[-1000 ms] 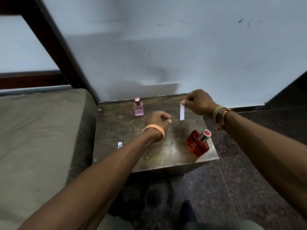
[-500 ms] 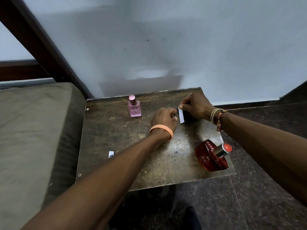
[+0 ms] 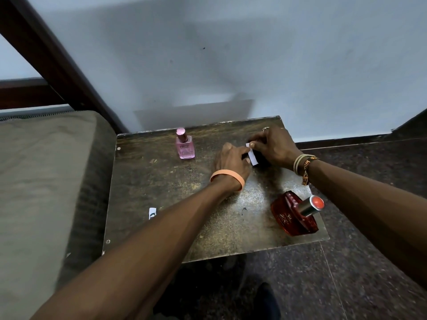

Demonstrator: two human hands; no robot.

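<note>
A narrow white paper strip [image 3: 252,157] is held low over the worn metal table [image 3: 161,181], near its back edge. My right hand [image 3: 275,146], with bracelets on its wrist, pinches the strip's top end between thumb and fingers. My left hand [image 3: 231,162], wearing an orange wristband, has curled fingers and its thumb tip sits against the strip's lower end. A dark shape [image 3: 262,162] sits behind the strip under my right palm; I cannot tell what it is.
A pink bottle [image 3: 184,146] stands at the table's back left. A red bottle [image 3: 292,218] with a silver, red-topped cap leans at the front right corner. A small white scrap [image 3: 152,213] lies near the left edge. A mattress [image 3: 46,181] borders the table's left side.
My right hand brought the strip down from the air to just above the table. My left hand moved right and forward until it met the strip. The view tilted downward.
</note>
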